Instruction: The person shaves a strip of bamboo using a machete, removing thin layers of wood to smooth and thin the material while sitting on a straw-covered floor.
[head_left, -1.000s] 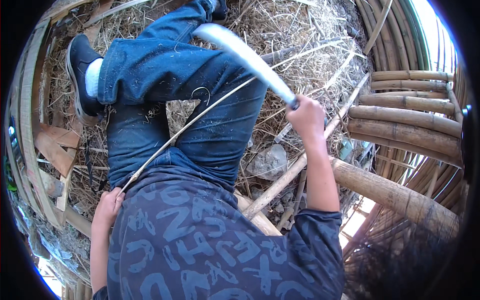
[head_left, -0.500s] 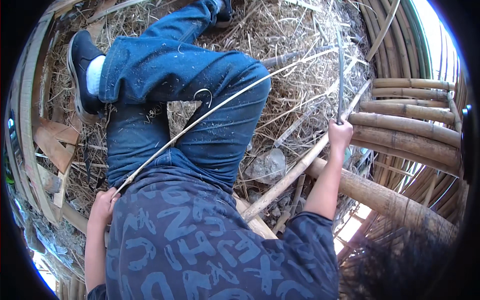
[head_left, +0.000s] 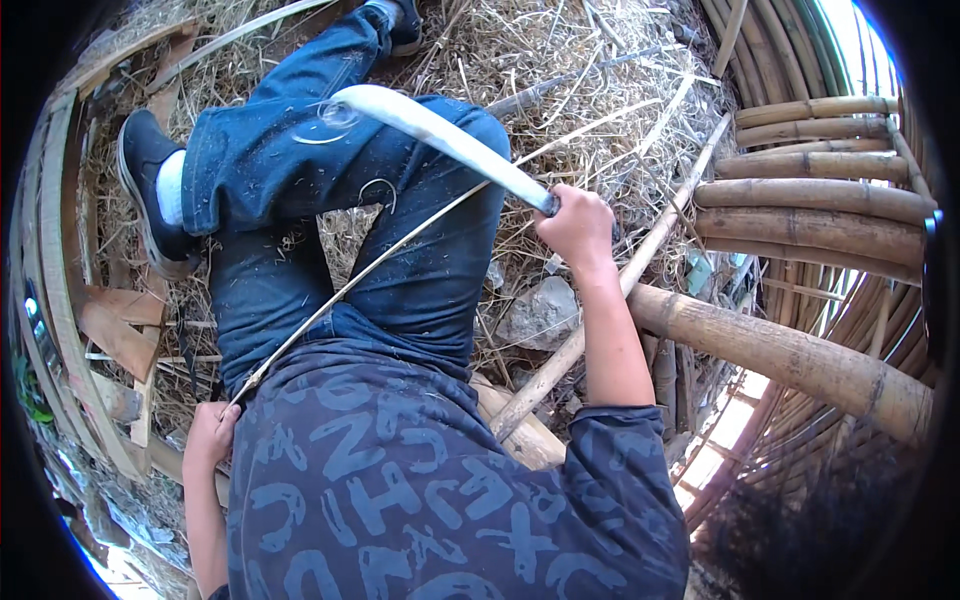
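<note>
Grips knife [head_left: 440,135] by mostly hidden handle [head_left: 550,204] in right hand [head_left: 580,225]. Clasps pale strip [head_left: 383,260] by hidden end in left hand [head_left: 212,432].

The person's bare right hand [head_left: 577,228] is back in near the blue denim jeans [head_left: 290,165], where half a second ago I see it farther out. Its long, curved, bright metal blade [head_left: 440,135], edge-on and pointing away then, now shows its flat and slants over the bent knee. A thin, pale curl [head_left: 338,113] appears at its tip.
</note>
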